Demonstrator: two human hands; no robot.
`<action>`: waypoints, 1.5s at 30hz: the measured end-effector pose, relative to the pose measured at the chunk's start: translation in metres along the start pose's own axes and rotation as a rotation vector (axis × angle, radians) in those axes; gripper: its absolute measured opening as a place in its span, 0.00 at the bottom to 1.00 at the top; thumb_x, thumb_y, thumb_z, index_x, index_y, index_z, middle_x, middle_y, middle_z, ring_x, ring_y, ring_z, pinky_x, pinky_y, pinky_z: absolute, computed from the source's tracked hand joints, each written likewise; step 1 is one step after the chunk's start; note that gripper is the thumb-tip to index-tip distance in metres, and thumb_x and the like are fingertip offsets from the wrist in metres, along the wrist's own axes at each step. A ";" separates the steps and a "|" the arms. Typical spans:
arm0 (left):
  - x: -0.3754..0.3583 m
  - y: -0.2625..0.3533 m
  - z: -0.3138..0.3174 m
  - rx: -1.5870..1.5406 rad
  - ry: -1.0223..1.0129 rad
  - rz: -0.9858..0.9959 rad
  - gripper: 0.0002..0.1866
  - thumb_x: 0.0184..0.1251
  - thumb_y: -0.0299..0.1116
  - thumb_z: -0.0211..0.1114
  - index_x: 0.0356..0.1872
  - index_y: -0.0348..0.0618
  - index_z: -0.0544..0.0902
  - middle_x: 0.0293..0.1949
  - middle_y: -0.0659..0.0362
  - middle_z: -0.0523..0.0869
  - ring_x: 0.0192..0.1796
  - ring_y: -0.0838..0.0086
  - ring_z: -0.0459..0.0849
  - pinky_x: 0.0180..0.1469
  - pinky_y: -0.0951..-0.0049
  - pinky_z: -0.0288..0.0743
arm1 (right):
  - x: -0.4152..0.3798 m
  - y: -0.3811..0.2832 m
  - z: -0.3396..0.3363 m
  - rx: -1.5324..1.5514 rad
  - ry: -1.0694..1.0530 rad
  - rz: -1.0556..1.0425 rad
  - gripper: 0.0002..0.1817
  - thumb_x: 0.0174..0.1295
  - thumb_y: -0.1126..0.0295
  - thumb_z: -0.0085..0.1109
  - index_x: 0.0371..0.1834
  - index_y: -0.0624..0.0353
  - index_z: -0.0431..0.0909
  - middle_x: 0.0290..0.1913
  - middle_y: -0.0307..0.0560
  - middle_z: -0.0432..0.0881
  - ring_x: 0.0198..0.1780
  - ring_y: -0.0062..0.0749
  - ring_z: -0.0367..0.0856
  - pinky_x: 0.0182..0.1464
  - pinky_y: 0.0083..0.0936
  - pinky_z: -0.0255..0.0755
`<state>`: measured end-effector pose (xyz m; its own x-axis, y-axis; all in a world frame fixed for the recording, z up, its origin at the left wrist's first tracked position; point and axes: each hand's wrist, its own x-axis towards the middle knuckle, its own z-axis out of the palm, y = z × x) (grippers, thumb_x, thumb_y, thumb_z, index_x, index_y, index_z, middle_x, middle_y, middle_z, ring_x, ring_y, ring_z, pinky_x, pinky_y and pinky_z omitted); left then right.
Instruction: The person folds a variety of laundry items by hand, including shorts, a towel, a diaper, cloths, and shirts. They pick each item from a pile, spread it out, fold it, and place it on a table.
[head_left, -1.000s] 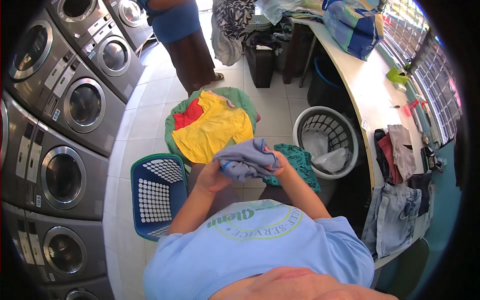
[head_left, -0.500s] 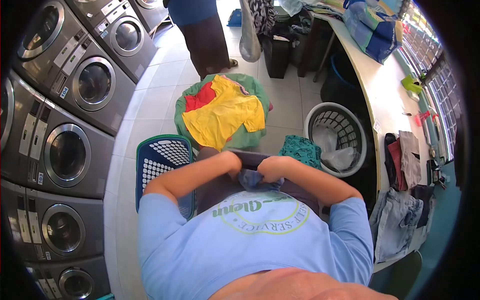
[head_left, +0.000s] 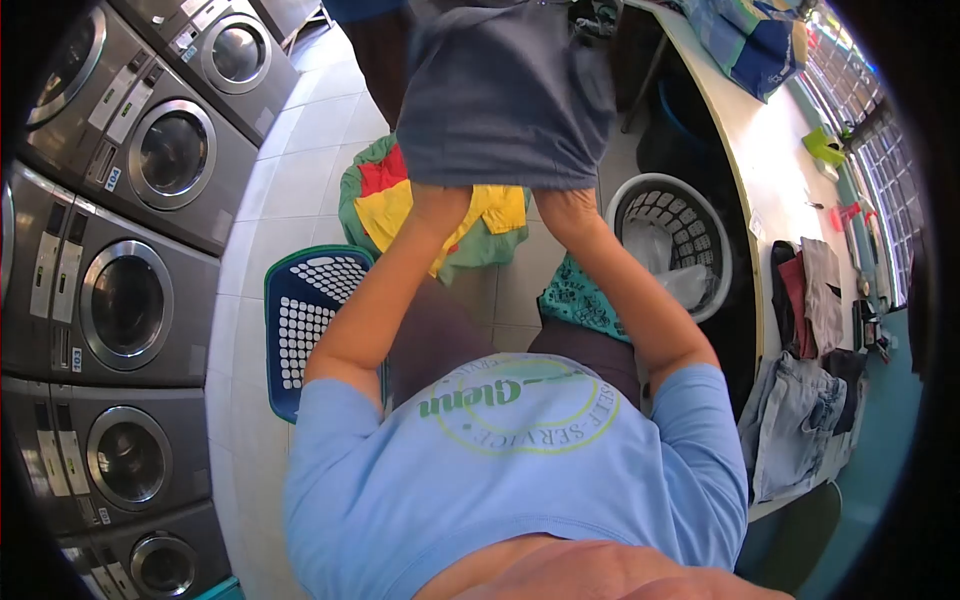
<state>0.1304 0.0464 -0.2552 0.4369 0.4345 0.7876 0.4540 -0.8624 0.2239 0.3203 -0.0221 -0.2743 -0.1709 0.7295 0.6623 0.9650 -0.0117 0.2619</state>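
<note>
I hold a grey garment [head_left: 505,90] up and away from my body with both arms stretched out, so it hangs spread in front of me. My left hand [head_left: 440,205] grips its lower left edge and my right hand [head_left: 570,208] its lower right edge; the cloth covers most of each hand. Beneath it, a pile of laundry with a yellow shirt [head_left: 492,208] and red cloth on green fabric lies on the floor, partly hidden. A teal patterned cloth [head_left: 580,298] rests on my right knee.
A blue laundry basket [head_left: 310,325] stands at my left and a white round basket [head_left: 672,240] at my right. Washing machines [head_left: 125,300] line the left side. A long counter [head_left: 775,180] on the right carries folded clothes and bags. Another person stands behind the raised garment.
The grey garment was bunched in both hands, pulled close to my chest, and is now lifted high and spread out at arm's length.
</note>
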 end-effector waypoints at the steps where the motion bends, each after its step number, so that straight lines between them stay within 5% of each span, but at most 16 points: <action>1: -0.017 -0.018 0.010 0.242 -0.114 0.057 0.24 0.60 0.39 0.64 0.57 0.41 0.75 0.57 0.47 0.76 0.61 0.56 0.73 0.63 0.59 0.65 | -0.004 0.002 -0.006 0.074 -0.301 -0.084 0.28 0.63 0.54 0.48 0.64 0.56 0.67 0.62 0.51 0.70 0.66 0.40 0.65 0.69 0.37 0.54; 2: -0.029 -0.026 0.015 0.484 -0.229 0.118 0.26 0.59 0.42 0.65 0.57 0.41 0.75 0.57 0.47 0.76 0.61 0.56 0.73 0.62 0.60 0.66 | -0.001 0.006 -0.025 0.148 -0.600 -0.168 0.25 0.63 0.55 0.50 0.60 0.56 0.71 0.56 0.51 0.76 0.60 0.41 0.71 0.64 0.37 0.60; 3: -0.017 -0.008 -0.004 0.464 -0.894 0.135 0.30 0.50 0.49 0.71 0.50 0.41 0.81 0.49 0.48 0.82 0.53 0.59 0.80 0.56 0.62 0.72 | -0.002 0.006 -0.035 0.226 -0.898 -0.250 0.23 0.62 0.55 0.52 0.55 0.57 0.76 0.50 0.51 0.81 0.55 0.41 0.77 0.60 0.36 0.67; 4: 0.007 0.005 -0.003 0.306 -1.638 -0.157 0.29 0.44 0.54 0.73 0.41 0.40 0.85 0.42 0.49 0.85 0.47 0.59 0.83 0.51 0.62 0.75 | -0.007 0.006 -0.037 0.347 -0.900 -0.326 0.20 0.62 0.56 0.53 0.50 0.56 0.77 0.44 0.50 0.82 0.50 0.43 0.79 0.55 0.37 0.69; 6: -0.005 0.013 -0.011 0.290 -1.314 -0.110 0.25 0.44 0.53 0.73 0.31 0.38 0.86 0.32 0.50 0.86 0.40 0.58 0.85 0.45 0.61 0.77 | -0.011 0.006 -0.038 0.588 -0.890 -0.477 0.15 0.61 0.56 0.55 0.40 0.56 0.80 0.32 0.47 0.83 0.41 0.45 0.81 0.46 0.40 0.74; 7: -0.005 0.013 -0.014 0.202 -1.344 -0.107 0.24 0.45 0.52 0.73 0.32 0.38 0.86 0.32 0.51 0.86 0.39 0.59 0.85 0.43 0.62 0.77 | -0.012 0.007 -0.039 0.649 -0.775 -0.470 0.13 0.60 0.57 0.57 0.35 0.56 0.78 0.32 0.49 0.81 0.40 0.46 0.81 0.40 0.39 0.75; 12: 0.019 0.003 -0.051 -0.482 -1.352 -0.279 0.18 0.50 0.45 0.73 0.34 0.39 0.85 0.27 0.56 0.85 0.33 0.69 0.83 0.37 0.68 0.75 | 0.007 0.037 -0.080 0.940 -0.507 -0.400 0.08 0.62 0.65 0.58 0.34 0.58 0.78 0.29 0.46 0.79 0.38 0.42 0.79 0.56 0.42 0.66; 15: 0.029 0.016 -0.086 -0.687 -1.059 -0.275 0.14 0.55 0.40 0.71 0.32 0.38 0.85 0.25 0.58 0.84 0.30 0.75 0.80 0.35 0.73 0.72 | 0.014 0.051 -0.093 0.928 -0.378 -0.347 0.09 0.63 0.63 0.56 0.33 0.56 0.78 0.27 0.43 0.77 0.36 0.37 0.78 0.63 0.47 0.57; 19: 0.034 0.038 -0.114 -0.618 -0.810 0.084 0.08 0.56 0.33 0.70 0.31 0.40 0.82 0.25 0.59 0.80 0.32 0.70 0.79 0.47 0.69 0.70 | 0.030 0.061 -0.117 0.853 -0.327 -0.352 0.08 0.63 0.64 0.56 0.33 0.56 0.78 0.30 0.40 0.78 0.39 0.33 0.78 0.65 0.49 0.53; 22: 0.027 0.050 -0.123 0.020 -0.694 0.274 0.07 0.56 0.31 0.68 0.34 0.41 0.81 0.30 0.59 0.81 0.36 0.66 0.79 0.48 0.64 0.69 | 0.034 0.068 -0.121 0.708 -0.192 -0.433 0.08 0.63 0.65 0.56 0.33 0.56 0.79 0.34 0.40 0.78 0.42 0.33 0.78 0.67 0.52 0.51; 28: 0.010 0.051 -0.106 0.253 -0.444 0.090 0.11 0.57 0.31 0.66 0.41 0.42 0.80 0.48 0.59 0.78 0.44 0.64 0.78 0.52 0.62 0.67 | 0.025 0.070 -0.104 0.627 -0.129 -0.379 0.08 0.62 0.67 0.56 0.31 0.58 0.79 0.41 0.39 0.79 0.45 0.35 0.79 0.70 0.56 0.46; 32: 0.011 0.046 -0.103 0.269 -0.334 0.147 0.09 0.55 0.28 0.67 0.38 0.40 0.82 0.45 0.56 0.81 0.45 0.61 0.79 0.50 0.62 0.69 | 0.026 0.065 -0.105 0.770 -0.282 -0.252 0.08 0.60 0.68 0.58 0.28 0.60 0.78 0.40 0.41 0.80 0.41 0.37 0.80 0.72 0.53 0.47; 34: 0.017 0.044 -0.109 0.232 -0.321 0.183 0.08 0.53 0.27 0.67 0.36 0.39 0.83 0.41 0.54 0.82 0.46 0.60 0.78 0.50 0.62 0.70 | 0.027 0.063 -0.111 0.848 -0.304 -0.225 0.07 0.59 0.69 0.59 0.28 0.61 0.76 0.37 0.42 0.79 0.37 0.37 0.79 0.67 0.44 0.57; 37: 0.017 0.027 -0.106 0.001 -0.282 0.096 0.07 0.52 0.26 0.69 0.32 0.37 0.84 0.35 0.55 0.84 0.42 0.65 0.80 0.46 0.68 0.73 | 0.030 0.060 -0.116 1.005 -0.334 -0.152 0.06 0.54 0.73 0.60 0.27 0.62 0.74 0.31 0.42 0.76 0.34 0.37 0.77 0.54 0.34 0.67; 41: 0.015 0.020 -0.106 -0.469 -0.390 -0.418 0.07 0.54 0.25 0.71 0.33 0.36 0.83 0.33 0.63 0.83 0.36 0.82 0.79 0.40 0.82 0.73 | 0.029 0.060 -0.113 1.129 -0.335 -0.134 0.05 0.48 0.82 0.55 0.29 0.63 0.75 0.33 0.43 0.72 0.36 0.33 0.73 0.40 0.25 0.66; 45: 0.010 0.022 -0.096 -0.506 -0.407 -0.520 0.08 0.54 0.25 0.71 0.34 0.38 0.81 0.29 0.64 0.81 0.33 0.81 0.78 0.37 0.83 0.72 | 0.024 0.047 -0.115 1.090 -0.394 -0.222 0.16 0.48 0.84 0.47 0.39 0.60 0.80 0.43 0.48 0.69 0.44 0.34 0.71 0.43 0.25 0.67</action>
<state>0.0701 0.0070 -0.1867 0.5588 0.7859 0.2647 0.3142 -0.4961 0.8094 0.3391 -0.0838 -0.1657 -0.4675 0.8048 0.3657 0.6142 0.5932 -0.5204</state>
